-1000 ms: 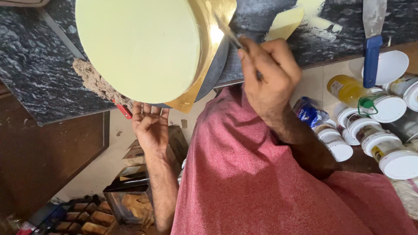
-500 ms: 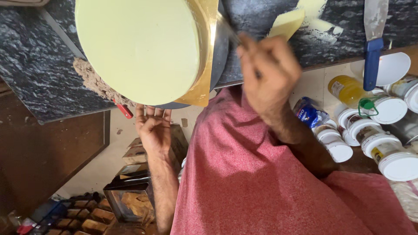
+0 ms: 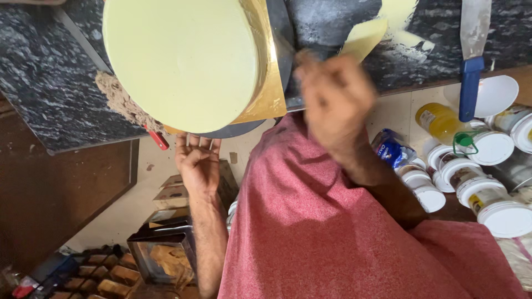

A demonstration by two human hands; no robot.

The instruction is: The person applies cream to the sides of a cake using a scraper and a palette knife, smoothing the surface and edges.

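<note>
A round cake (image 3: 183,61) with pale yellow-green icing stands on a dark turntable (image 3: 233,130) at the edge of a black marbled counter (image 3: 50,94). Gold foil (image 3: 267,83) covers the cake's right side. My left hand (image 3: 197,165) is under the turntable's near rim, fingers curled against it. My right hand (image 3: 335,99) is blurred, just right of the gold foil, fingers closed; the thin tool it held earlier is hidden by the blur.
Brown crumbs (image 3: 119,102) and a red-handled tool (image 3: 158,139) lie left of the cake. A blue-handled scraper (image 3: 471,61) and yellow icing smears (image 3: 363,36) are on the counter. White-lidded tubs (image 3: 499,213), a yellow bottle (image 3: 440,122) and a blue packet (image 3: 390,147) sit at right.
The loose gold foil flap has been pressed flat along the cake's side. My right hand has moved down and away from the top of the foil. The left hand stays put.
</note>
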